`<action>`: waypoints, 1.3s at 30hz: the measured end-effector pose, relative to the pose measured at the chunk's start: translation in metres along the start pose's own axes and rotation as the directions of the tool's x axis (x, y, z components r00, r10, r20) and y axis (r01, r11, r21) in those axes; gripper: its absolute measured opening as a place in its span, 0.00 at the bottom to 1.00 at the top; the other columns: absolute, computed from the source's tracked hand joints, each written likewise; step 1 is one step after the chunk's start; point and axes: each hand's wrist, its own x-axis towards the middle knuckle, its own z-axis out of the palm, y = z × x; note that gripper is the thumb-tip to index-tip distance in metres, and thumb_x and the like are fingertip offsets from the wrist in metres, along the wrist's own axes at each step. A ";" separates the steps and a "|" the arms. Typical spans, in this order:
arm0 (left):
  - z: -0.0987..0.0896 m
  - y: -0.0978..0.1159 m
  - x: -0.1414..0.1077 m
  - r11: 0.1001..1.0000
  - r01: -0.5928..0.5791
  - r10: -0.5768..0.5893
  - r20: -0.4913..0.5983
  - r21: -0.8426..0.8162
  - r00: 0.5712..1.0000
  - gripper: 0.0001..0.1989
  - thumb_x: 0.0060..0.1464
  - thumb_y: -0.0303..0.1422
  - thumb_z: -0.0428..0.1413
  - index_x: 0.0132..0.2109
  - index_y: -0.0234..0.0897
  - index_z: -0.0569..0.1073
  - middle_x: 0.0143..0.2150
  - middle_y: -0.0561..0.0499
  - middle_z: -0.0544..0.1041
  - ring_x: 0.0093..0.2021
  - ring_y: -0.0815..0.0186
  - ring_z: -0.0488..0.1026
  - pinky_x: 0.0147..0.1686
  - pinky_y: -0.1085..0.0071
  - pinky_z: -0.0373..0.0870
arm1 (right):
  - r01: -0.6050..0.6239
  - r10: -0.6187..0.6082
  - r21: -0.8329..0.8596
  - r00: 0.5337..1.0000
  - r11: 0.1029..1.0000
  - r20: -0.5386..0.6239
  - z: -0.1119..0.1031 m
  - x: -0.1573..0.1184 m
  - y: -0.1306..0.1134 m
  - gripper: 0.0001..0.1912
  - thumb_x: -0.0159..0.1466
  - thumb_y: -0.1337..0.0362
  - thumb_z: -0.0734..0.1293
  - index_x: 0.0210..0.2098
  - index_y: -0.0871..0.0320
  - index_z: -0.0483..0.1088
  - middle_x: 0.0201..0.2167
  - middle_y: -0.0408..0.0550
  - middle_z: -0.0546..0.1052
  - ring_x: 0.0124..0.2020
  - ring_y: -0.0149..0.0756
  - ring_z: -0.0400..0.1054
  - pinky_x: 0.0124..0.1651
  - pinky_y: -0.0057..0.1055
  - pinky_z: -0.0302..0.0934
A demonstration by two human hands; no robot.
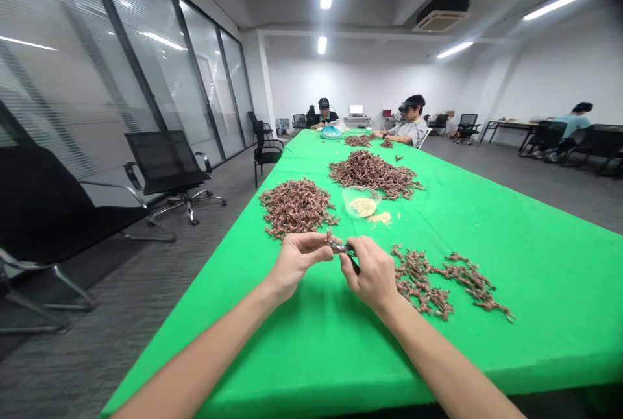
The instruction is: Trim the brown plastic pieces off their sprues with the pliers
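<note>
My left hand (292,263) pinches a small reddish-brown twisted piece (329,236) between thumb and fingers. A pair of small pliers (339,247) with dark handles is gripped in my right hand (374,271), its metal jaws pointing left at that piece. Whether the jaws close on it I cannot tell. Just beyond my left hand lies a heap of similar brown pieces (298,207). A clear plastic bowl (346,202) holding pale bits stands past the pliers, with more pale bits (380,218) spilled beside it. Loose brown pieces (423,279) are spread right of my right hand.
A larger brown heap (374,174) lies behind the bowl on the green cloth (525,247). Two people (413,122) sit farther along the table, near a blue plastic bag (331,132). Office chairs (168,169) stand along the left side.
</note>
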 end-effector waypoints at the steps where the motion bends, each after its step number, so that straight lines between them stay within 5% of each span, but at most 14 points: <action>1: 0.000 0.000 0.000 1.000 0.000 0.000 0.004 0.001 1.000 0.14 0.47 0.34 0.68 0.42 0.32 0.81 0.42 0.41 0.81 0.40 0.59 0.78 0.40 0.69 0.74 | 0.005 -0.005 -0.013 1.000 1.000 -0.004 0.000 0.000 0.000 0.19 0.72 0.54 0.54 0.41 0.62 0.68 0.31 0.51 0.70 0.33 0.39 0.63 0.35 0.33 0.53; 12: 0.001 0.001 -0.001 1.000 0.007 -0.007 0.007 0.014 1.000 0.14 0.47 0.33 0.68 0.42 0.32 0.81 0.40 0.42 0.81 0.41 0.58 0.78 0.44 0.67 0.74 | 0.015 -0.015 -0.029 1.000 0.999 0.002 0.002 -0.003 -0.002 0.18 0.73 0.56 0.53 0.38 0.61 0.68 0.29 0.50 0.71 0.30 0.38 0.64 0.34 0.32 0.51; 22: 0.003 0.000 -0.001 1.000 -0.004 0.008 -0.131 0.030 0.991 0.17 0.40 0.33 0.71 0.40 0.32 0.81 0.43 0.41 0.81 0.45 0.53 0.78 0.49 0.60 0.74 | -0.189 0.171 0.134 0.976 0.973 0.133 0.009 -0.007 -0.014 0.18 0.72 0.56 0.53 0.33 0.59 0.67 0.24 0.46 0.70 0.25 0.34 0.64 0.30 0.29 0.47; 39: 0.003 -0.002 0.001 0.996 -0.010 0.022 -0.136 0.086 0.990 0.16 0.42 0.34 0.70 0.39 0.31 0.80 0.42 0.41 0.81 0.44 0.55 0.78 0.48 0.62 0.74 | -0.298 0.251 0.294 0.950 0.908 0.186 0.005 -0.002 -0.015 0.18 0.72 0.57 0.53 0.33 0.59 0.67 0.23 0.43 0.69 0.23 0.31 0.63 0.30 0.28 0.49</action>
